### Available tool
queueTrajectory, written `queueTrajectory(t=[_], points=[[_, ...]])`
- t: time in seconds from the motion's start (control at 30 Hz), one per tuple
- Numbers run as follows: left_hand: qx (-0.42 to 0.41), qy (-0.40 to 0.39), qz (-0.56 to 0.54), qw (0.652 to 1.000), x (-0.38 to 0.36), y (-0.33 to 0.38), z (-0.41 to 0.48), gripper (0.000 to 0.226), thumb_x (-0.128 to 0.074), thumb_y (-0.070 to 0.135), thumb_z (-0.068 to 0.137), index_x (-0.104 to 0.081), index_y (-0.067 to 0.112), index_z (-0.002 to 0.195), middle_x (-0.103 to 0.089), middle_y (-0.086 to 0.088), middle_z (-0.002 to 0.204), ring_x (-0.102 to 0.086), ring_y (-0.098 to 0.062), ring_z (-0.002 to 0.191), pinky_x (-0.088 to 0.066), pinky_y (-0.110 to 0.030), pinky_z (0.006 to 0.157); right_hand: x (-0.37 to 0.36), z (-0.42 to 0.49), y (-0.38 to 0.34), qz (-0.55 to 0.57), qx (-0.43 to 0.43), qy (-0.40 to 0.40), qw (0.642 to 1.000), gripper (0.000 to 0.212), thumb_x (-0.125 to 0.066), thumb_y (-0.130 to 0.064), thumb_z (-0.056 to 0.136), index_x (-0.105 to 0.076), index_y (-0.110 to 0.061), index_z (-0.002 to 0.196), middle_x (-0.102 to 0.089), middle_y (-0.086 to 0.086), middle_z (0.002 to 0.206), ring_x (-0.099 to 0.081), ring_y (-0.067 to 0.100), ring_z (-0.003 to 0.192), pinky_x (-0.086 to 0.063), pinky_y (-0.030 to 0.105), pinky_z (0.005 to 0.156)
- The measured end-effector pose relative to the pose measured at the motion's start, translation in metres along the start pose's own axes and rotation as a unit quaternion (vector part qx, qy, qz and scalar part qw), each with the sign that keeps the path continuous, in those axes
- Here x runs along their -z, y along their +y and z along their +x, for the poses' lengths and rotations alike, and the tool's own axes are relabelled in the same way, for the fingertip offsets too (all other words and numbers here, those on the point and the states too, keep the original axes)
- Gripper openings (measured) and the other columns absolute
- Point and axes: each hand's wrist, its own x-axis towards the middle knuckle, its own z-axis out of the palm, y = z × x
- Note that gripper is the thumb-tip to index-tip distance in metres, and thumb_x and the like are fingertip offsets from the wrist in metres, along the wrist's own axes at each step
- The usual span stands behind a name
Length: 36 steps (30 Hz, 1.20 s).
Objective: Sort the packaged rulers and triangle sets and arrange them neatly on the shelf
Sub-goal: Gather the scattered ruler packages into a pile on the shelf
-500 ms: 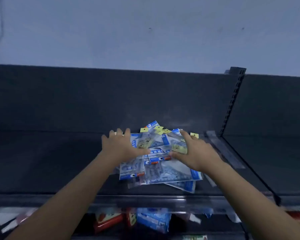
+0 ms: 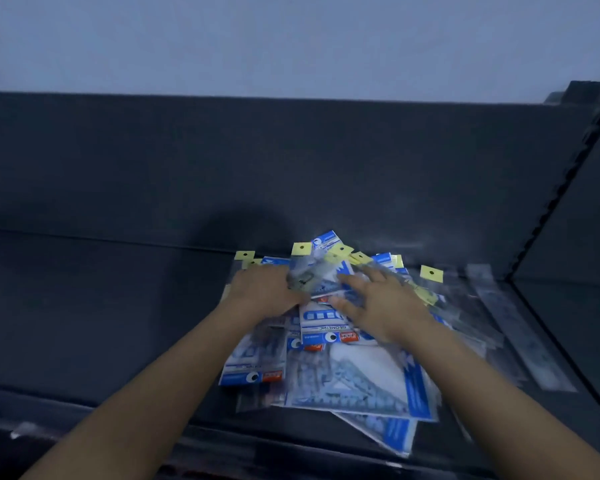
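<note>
Closer together now on the pile (image 2: 343, 375), left fingers (image 2: 286, 282) grip a packet (image 2: 314, 271), right fingers (image 2: 364, 284) lie spread.

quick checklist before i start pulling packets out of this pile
1. Sorted by type: not ok; the pile of packets is mixed, overlapping at odd angles.
2. Grip of the left hand: cannot tell; fingertips hidden behind the top packet.
3. Is the right hand free: ok; spread flat on the pile.
4. Room for sorted stacks: ok; bare shelf left of the pile.
5. Front edge: not ok; the lowest packet has a corner at the shelf's front lip.
</note>
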Motion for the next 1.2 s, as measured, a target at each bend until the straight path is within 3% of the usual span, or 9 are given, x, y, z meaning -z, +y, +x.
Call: queueTrajectory(t=[0.1,0.2,0.33,0.53,0.67,0.77,0.87,1.07,1.2], points=[[0.022,-0.013,-0.117,0.993,0.005,0.003,0.014,0.040,-0.072,0.050,0.076,-0.060,0.022,0.103,-0.064,0.001,0.105,-0.061,-0.019,0.093,-0.048,-0.032,0.077,-0.007,0.014,0.013,-0.013,0.017,-0.016,1.000,0.063,-0.027,-0.071,0.088,-0.020,-0.046,0.146,-0.012,0.000,0.159,-0.008,0.023,0.146,-0.012,0.047,0.115],[0.031,-0.022,-0.202,0.979,0.001,0.003,0.026,0.041,-0.079,0.043,0.071,-0.055,0.025,0.098,-0.060,0.004,0.093,-0.060,-0.015,0.079,-0.047,-0.029,0.064,-0.007,0.024,0.022,0.028,0.038,0.015,0.999,0.065,-0.030,-0.076,0.083,-0.034,-0.045,0.139,-0.032,0.001,0.150,-0.020,0.024,0.142,-0.020,0.046,0.112],[0.034,-0.021,-0.237,0.971,-0.004,0.003,0.034,0.038,-0.084,0.036,0.066,-0.053,0.026,0.086,-0.059,0.005,0.082,-0.058,-0.014,0.070,-0.043,-0.027,0.059,-0.004,0.034,0.020,0.071,0.048,0.085,0.993,0.051,-0.042,-0.072,0.082,-0.058,-0.029,0.106,-0.055,-0.003,0.113,-0.048,0.019,0.114,-0.040,0.036,0.092],[-0.007,-0.068,-0.265,0.962,0.014,-0.008,0.037,0.017,-0.076,0.015,0.073,-0.061,0.009,0.077,-0.060,-0.006,0.075,-0.053,-0.019,0.065,-0.041,-0.029,0.062,0.008,0.044,0.002,0.028,0.038,0.123,0.991,0.043,-0.055,-0.050,0.087,-0.059,-0.010,0.074,-0.059,0.004,0.091,-0.055,0.024,0.086,-0.035,0.030,0.066],[-0.030,-0.047,-0.265,0.963,0.035,-0.026,0.038,0.021,-0.075,0.013,0.075,-0.056,0.009,0.081,-0.059,-0.006,0.076,-0.054,-0.018,0.064,-0.040,-0.029,0.060,0.008,0.047,-0.007,0.044,0.057,0.068,0.995,0.034,-0.056,-0.045,0.089,-0.059,-0.015,0.104,-0.062,0.005,0.106,-0.058,0.025,0.097,-0.043,0.032,0.076],[-0.039,-0.046,-0.295,0.954,0.043,-0.035,0.036,0.015,-0.072,0.006,0.078,-0.060,0.009,0.085,-0.067,-0.009,0.083,-0.060,-0.020,0.067,-0.046,-0.030,0.061,0.008,0.045,-0.011,0.079,0.031,-0.010,0.996,0.051,-0.055,-0.042,0.091,-0.042,-0.022,0.136,-0.058,0.005,0.128,-0.054,0.026,0.115,-0.044,0.035,0.093],[-0.050,-0.046,-0.320,0.945,0.045,-0.033,0.034,0.017,-0.067,0.000,0.078,-0.062,-0.003,0.094,-0.068,-0.018,0.088,-0.063,-0.027,0.072,-0.049,-0.036,0.064,0.016,0.039,-0.002,0.032,0.004,-0.022,0.999,0.064,-0.058,-0.044,0.086,-0.033,-0.026,0.143,-0.059,0.001,0.129,-0.053,0.024,0.118,-0.035,0.035,0.100],[-0.071,-0.039,-0.363,0.928,0.050,-0.021,0.031,0.023,-0.060,0.014,0.086,-0.060,-0.008,0.092,-0.056,-0.010,0.078,-0.053,-0.018,0.071,-0.043,-0.031,0.065,0.030,0.031,0.004,-0.038,-0.042,-0.028,0.998,0.069,-0.050,-0.079,0.072,-0.059,-0.024,0.112,-0.064,-0.005,0.107,-0.056,0.021,0.110,-0.033,0.040,0.091],[-0.075,-0.043,-0.355,0.931,0.053,-0.015,0.027,0.007,-0.054,0.014,0.086,-0.057,0.010,0.081,-0.047,-0.008,0.071,-0.046,-0.016,0.061,-0.038,-0.028,0.057,0.022,0.029,-0.002,-0.007,-0.054,-0.029,0.998,0.052,-0.063,-0.070,0.069,-0.046,-0.021,0.073,-0.048,-0.006,0.079,-0.048,0.016,0.077,-0.033,0.029,0.062]])
